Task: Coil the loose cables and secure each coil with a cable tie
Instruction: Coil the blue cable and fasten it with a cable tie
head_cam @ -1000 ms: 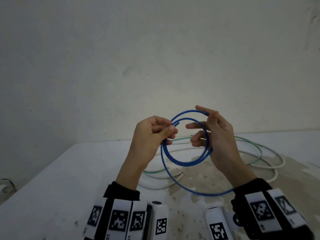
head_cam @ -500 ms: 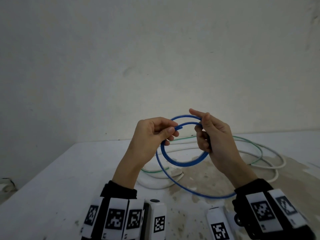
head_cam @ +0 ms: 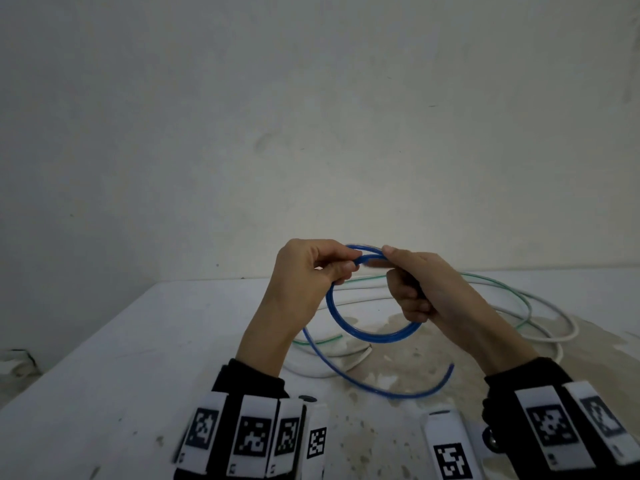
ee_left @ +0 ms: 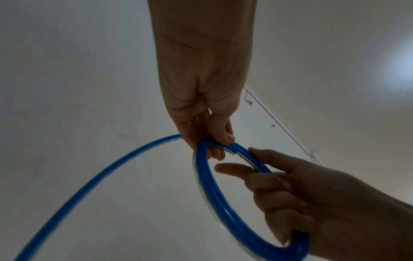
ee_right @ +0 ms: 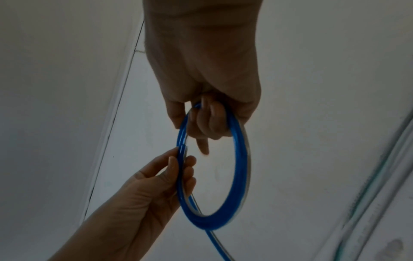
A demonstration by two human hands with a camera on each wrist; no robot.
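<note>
A blue cable (head_cam: 363, 332) is wound into a small coil held upright above the table between both hands. My left hand (head_cam: 313, 268) pinches the top left of the coil (ee_left: 202, 176) between thumb and fingers, beside a cut end. My right hand (head_cam: 412, 285) has its fingers curled round the right side of the coil (ee_right: 240, 159). A loose tail of the blue cable (head_cam: 408, 394) hangs from the left hand and curves over the table to a free end. No cable tie shows in any view.
A white cable (head_cam: 554, 336) and a thin green cable (head_cam: 498, 284) lie in loose loops on the stained white table (head_cam: 121, 393) behind and under the hands. A plain wall stands close behind the table's far edge.
The hands have come closer together at the top of the coil. The right hand's fingers have curled round the loops, the coil has tightened, and the loose tail has shortened and its free end has come into view.
</note>
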